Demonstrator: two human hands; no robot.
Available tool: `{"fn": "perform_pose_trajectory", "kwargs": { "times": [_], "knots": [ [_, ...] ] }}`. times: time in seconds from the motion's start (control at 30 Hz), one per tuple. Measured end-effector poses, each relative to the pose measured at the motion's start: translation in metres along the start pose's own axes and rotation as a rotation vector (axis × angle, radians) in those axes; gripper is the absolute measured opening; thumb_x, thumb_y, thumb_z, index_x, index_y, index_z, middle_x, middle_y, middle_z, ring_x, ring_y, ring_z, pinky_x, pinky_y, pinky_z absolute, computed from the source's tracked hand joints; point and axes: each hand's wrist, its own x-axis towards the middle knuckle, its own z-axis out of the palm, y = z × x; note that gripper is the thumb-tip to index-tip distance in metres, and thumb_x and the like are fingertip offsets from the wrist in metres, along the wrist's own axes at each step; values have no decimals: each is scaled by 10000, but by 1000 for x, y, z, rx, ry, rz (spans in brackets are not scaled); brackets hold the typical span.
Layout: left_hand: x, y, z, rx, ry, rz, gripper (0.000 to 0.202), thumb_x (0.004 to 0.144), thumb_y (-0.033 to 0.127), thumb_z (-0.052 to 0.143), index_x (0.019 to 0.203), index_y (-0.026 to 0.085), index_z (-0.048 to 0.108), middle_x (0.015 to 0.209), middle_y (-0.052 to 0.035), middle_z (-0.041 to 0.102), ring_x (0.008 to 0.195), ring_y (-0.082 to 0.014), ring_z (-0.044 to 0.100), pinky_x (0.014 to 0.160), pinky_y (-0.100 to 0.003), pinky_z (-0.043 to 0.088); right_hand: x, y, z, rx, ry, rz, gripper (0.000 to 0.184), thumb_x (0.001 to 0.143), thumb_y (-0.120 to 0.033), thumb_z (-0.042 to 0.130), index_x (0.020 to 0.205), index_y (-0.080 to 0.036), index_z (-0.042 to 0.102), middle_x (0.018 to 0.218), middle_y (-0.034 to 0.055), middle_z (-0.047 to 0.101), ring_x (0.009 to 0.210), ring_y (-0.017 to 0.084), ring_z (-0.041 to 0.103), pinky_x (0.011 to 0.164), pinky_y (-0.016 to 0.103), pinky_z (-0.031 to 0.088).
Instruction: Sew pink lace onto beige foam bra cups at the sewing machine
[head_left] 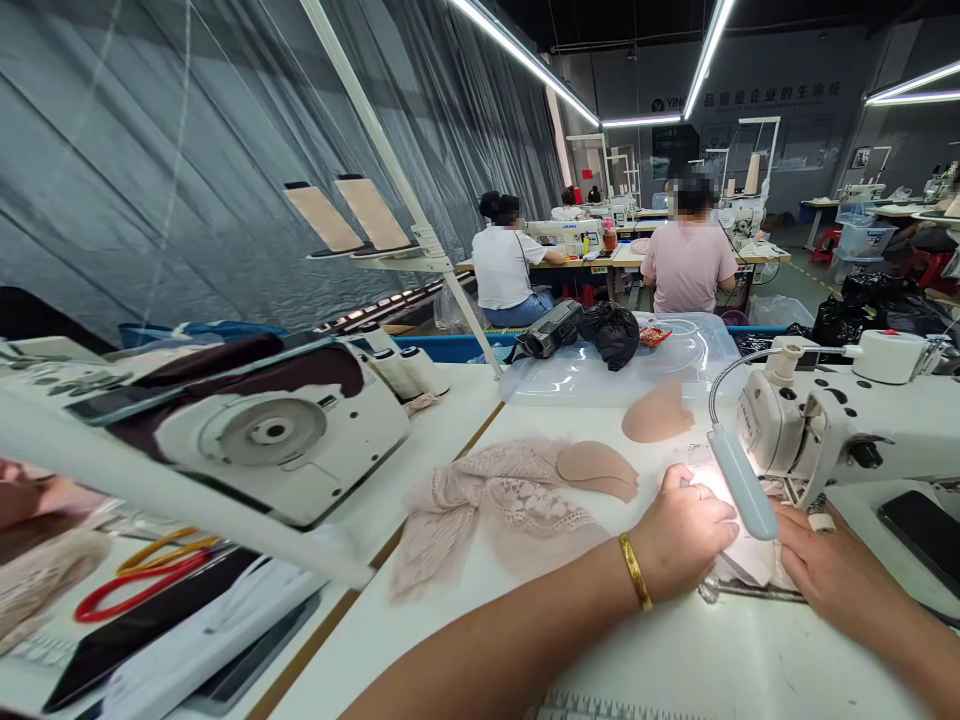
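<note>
My left hand (686, 535), with a gold bangle at the wrist, rests curled on a pale fabric piece (742, 560) under the lamp (742, 485) of the white sewing machine (847, 415). My right hand (821, 565) lies on the same piece from the right, fingers pressed flat against it under the machine head. A heap of pink lace (502, 500) lies left of my left hand, with a beige foam cup (596, 468) on it. Another beige cup (658, 415) sits farther back.
A second machine (262, 430) stands to the left, with red and yellow scissors (142, 575) and a dark phone in front. Thread cones (349, 215) stand on a rack. A clear plastic lid (600, 370), black bags and other seated workers (690, 260) are behind. A phone (926, 530) lies at the right.
</note>
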Motion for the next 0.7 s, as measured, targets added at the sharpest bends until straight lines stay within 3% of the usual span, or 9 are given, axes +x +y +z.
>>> {"fn": "perform_pose_trajectory", "kwargs": {
  "times": [0.1,0.2,0.3,0.43,0.57,0.7],
  "knots": [
    [-1,2,0,21,-1,-8,196,755,59,623,896,194,643,917,-10,720,819,-200,588,988,-496,246,-2,2,-2,-1,41,-39,512,1012,-152,376,1474,-278,561,1365,86,711,1175,300,700,972,534,575],
    [-1,3,0,41,-7,-21,215,771,74,634,941,203,656,921,-14,718,824,-205,593,992,-497,253,-2,2,-7,34,134,-53,391,1024,-188,412,1265,-286,703,1266,62,755,1147,309,696,1001,537,564],
    [-1,1,0,54,-17,-18,232,773,91,633,975,200,663,997,-33,732,842,-210,604,991,-506,256,0,2,-10,77,199,-19,333,1034,-219,424,1106,-273,744,1214,60,765,1186,317,666,1020,539,556],
    [0,1,0,48,-35,-12,224,760,92,628,957,192,665,995,-37,733,840,-210,606,959,-496,270,1,2,-10,62,202,-9,352,1056,-248,386,1209,-233,703,1222,74,762,1205,328,650,1008,557,558],
    [0,4,0,29,-16,-23,296,761,77,614,1024,200,674,971,-26,736,837,-208,600,962,-497,262,0,3,-9,68,165,-4,342,1061,-279,390,1108,-235,726,1257,79,754,1249,322,643,1070,551,532],
    [-1,5,-1,44,-33,-19,241,752,83,641,962,196,673,986,-31,737,836,-206,603,975,-494,258,0,1,-10,83,190,27,343,1052,-282,402,1191,-246,713,1308,71,735,1274,316,632,1067,545,540]
  ]
}}
